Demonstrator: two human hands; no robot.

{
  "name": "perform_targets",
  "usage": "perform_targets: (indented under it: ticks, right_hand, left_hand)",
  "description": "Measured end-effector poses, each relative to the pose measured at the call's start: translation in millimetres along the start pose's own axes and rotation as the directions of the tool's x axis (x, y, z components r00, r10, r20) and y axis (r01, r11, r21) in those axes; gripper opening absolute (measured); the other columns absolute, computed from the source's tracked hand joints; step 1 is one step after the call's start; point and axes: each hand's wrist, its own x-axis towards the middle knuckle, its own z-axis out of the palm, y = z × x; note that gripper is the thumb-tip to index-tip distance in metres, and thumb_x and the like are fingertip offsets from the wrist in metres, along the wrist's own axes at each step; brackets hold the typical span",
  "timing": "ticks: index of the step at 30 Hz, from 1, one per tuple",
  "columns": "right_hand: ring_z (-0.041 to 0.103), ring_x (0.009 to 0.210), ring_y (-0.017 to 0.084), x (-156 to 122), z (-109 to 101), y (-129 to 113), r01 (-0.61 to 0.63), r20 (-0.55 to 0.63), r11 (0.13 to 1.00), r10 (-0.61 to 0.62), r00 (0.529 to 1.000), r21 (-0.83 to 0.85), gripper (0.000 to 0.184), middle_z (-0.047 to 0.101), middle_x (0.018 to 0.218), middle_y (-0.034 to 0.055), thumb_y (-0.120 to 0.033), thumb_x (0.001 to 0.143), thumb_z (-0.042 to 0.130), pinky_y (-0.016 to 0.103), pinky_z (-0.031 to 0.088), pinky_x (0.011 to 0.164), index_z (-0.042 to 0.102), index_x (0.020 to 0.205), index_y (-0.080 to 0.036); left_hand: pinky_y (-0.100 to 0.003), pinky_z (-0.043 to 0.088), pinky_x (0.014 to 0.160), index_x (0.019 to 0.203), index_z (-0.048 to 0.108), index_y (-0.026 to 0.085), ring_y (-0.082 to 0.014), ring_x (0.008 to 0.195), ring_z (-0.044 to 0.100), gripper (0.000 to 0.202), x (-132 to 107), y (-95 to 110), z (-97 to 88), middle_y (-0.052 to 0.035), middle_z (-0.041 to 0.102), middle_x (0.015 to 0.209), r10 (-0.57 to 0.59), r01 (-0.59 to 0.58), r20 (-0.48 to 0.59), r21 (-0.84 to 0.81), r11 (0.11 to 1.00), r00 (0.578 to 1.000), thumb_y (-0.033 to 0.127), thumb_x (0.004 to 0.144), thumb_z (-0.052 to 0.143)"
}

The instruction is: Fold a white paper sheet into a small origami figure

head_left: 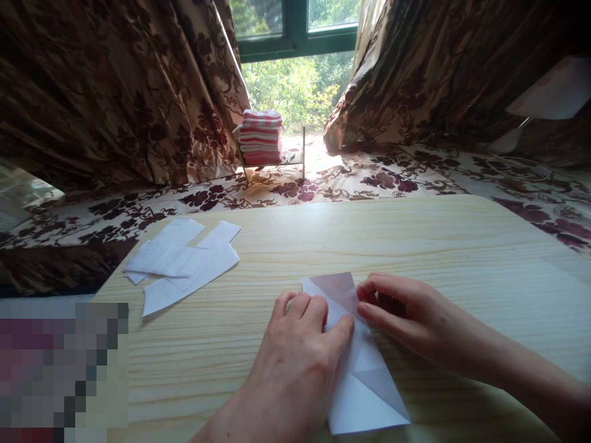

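Wooden table [415,246] by the window [295,80]: your left hand [300,357] presses the paper [369,400] flat, gripping nothing; right hand [406,317] fingers its crease, grip unclear. Flimsy, so take the edges.

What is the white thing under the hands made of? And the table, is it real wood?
The white sheet looks like thin matte paper: it holds sharp creases and flat flaps under the left hand and right hand. The table looks like pale, smooth wood with long grain lines; solid or printed veneer, I cannot tell.
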Motion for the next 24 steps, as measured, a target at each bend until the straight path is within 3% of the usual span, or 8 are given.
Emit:
perform_targets:
  ticks: [9,16,19,24]
  right_hand:
    - [0.050,0.060,0.012,-1,5,3,0.079,-0.025,0.995,-0.080,0.996,-0.064,0.016,0.055,0.071,0.0009,-0.022,0.083,0.049,0.024,0.037,0.054,0.054,0.068,-0.019]
    - [0.048,0.059,0.013,2,7,0,0.022,-0.086,0.998,-0.027,0.996,-0.062,0.015,0.055,0.067,0.0000,-0.023,0.082,0.049,0.025,0.036,0.054,0.051,0.067,-0.020]
    - [0.048,0.059,0.013,1,7,0,0.011,-0.100,0.998,-0.016,0.995,-0.057,0.020,0.053,0.065,-0.0006,-0.024,0.083,0.048,0.025,0.036,0.054,0.047,0.063,-0.020]
    - [0.047,0.057,0.013,-1,2,-1,-0.006,-0.119,1.000,0.005,0.993,-0.013,0.019,0.053,0.062,-0.0013,-0.024,0.082,0.048,0.025,0.035,0.052,0.049,0.063,-0.020]
  left_hand:
    - [-0.043,0.036,0.084,0.104,0.062,0.026,-0.0203,0.080,0.045,0.024,0,0,-1.8,-0.0053,0.054,0.083,0.011,-0.012,0.014,0.025,1.000,1.000,0.020,0.088,0.045]
    - [-0.046,0.033,0.089,0.101,0.063,0.028,-0.0199,0.080,0.047,0.024,-2,1,-0.8,-0.0040,0.054,0.082,0.049,-0.049,-0.005,0.009,0.999,0.999,0.019,0.087,0.045]
    - [-0.047,0.030,0.094,0.096,0.065,0.024,-0.0199,0.083,0.047,0.024,0,-5,-9.5,-0.0041,0.055,0.084,0.047,-0.048,-0.057,-0.005,0.999,0.997,0.013,0.084,0.047]
    - [-0.041,0.037,0.082,0.087,0.066,0.018,-0.0196,0.078,0.047,0.022,5,-17,-25.8,-0.0048,0.056,0.077,-0.069,0.062,-0.201,-0.039,0.997,0.977,0.012,0.084,0.045]
